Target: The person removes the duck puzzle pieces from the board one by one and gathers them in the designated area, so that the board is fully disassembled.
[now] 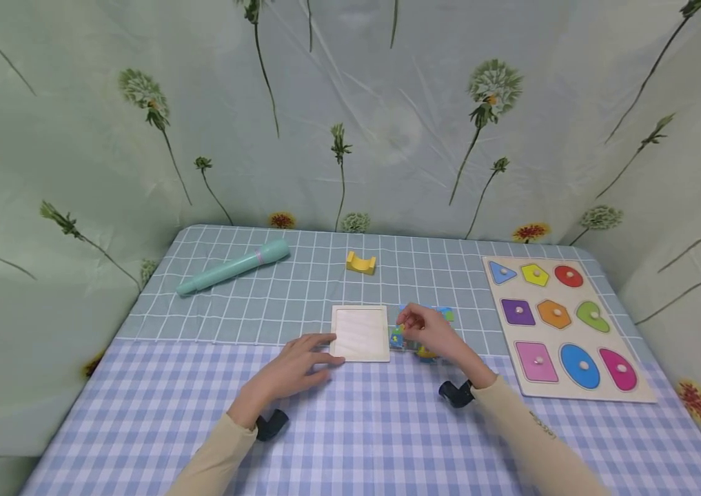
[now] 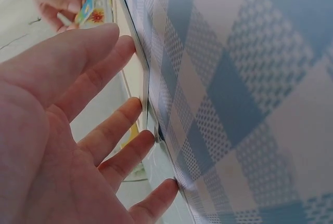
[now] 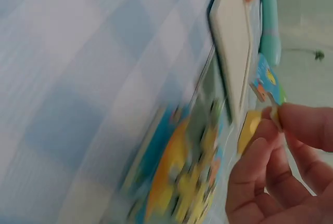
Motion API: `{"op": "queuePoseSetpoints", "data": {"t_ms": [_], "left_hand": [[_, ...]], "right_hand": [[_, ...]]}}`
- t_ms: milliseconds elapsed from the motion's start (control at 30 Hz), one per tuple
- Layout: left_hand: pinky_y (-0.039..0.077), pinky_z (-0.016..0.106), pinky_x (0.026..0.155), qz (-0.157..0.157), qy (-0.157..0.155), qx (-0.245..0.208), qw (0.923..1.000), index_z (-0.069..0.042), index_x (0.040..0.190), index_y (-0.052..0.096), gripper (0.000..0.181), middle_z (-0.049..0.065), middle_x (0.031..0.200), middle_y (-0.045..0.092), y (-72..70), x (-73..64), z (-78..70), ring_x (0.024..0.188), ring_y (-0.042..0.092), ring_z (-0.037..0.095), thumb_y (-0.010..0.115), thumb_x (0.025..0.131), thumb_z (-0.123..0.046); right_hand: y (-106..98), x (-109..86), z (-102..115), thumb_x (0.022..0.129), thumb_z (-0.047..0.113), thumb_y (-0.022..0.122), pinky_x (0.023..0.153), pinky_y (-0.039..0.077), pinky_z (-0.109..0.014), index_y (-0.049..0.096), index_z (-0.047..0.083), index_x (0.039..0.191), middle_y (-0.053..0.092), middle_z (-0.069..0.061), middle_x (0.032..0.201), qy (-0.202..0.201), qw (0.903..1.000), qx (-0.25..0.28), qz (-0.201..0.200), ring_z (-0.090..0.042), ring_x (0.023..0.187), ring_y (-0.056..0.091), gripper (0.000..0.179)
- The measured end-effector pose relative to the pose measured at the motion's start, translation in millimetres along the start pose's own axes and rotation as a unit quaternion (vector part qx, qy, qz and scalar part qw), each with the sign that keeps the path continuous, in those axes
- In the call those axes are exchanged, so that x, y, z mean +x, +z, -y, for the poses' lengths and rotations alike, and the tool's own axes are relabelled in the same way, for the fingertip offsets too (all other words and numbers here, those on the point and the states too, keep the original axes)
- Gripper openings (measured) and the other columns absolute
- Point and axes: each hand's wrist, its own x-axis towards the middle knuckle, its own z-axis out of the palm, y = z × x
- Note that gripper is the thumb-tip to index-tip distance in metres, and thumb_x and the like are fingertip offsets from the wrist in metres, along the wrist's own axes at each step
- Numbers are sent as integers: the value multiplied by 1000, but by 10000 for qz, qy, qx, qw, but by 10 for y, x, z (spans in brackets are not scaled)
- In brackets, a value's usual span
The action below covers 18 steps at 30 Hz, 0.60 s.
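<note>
A pale wooden puzzle tray (image 1: 359,334) with a raised rim lies flat on the cloth between the hands, its inside bare. My left hand (image 1: 297,362) has its fingers spread, fingertips right at the tray's left edge; the left wrist view shows them fairly straight. Just right of the tray, my right hand (image 1: 431,331) pinches a colourful jigsaw piece (image 3: 267,77) between thumb and fingers, raised above the table. Its face is blue with yellow and orange print. Beneath that hand lie several loose jigsaw pieces (image 3: 182,177), blurred in the right wrist view and partly covered in the head view.
A wooden shape board (image 1: 505,365) with knobbed coloured shapes lies at the right. Behind the tray stands a small yellow curved block (image 1: 360,263). A long turquoise tapered stick (image 1: 232,269) lies at the back left. A floral curtain (image 1: 400,138) surrounds the table.
</note>
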Motion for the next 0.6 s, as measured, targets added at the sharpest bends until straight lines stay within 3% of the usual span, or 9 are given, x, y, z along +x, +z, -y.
{"op": "queuePoseSetpoints", "data": {"t_ms": [167,333,600], "left_hand": [[27,59,103,-13,9,-40,10000,-16,125,66,30,14,144,40,-13,-16,7,134,33,35,58,96,-22],[27,59,103,-10,26,-30,10000,-15,124,66,30,15,144,40,-20,-18,-4,133,33,36,59,96,-22],[27,60,103,-25,75,-37,10000,-14,124,66,30,17,144,40,-40,-19,-34,133,33,37,59,96,-21]], "right_hand": [[-77,-46,-112,80,-10,62,59,43,-23,62,-4,92,58,-6,79,61,9996,-63,276,-15,69,50,14],[-60,-68,-122,79,-12,60,60,44,-23,63,-3,93,59,-6,78,-292,9968,-463,584,-13,70,51,16],[10,-82,-108,79,-12,64,57,43,-24,62,2,88,54,2,71,-389,9911,-1189,454,-11,66,48,16]]}}
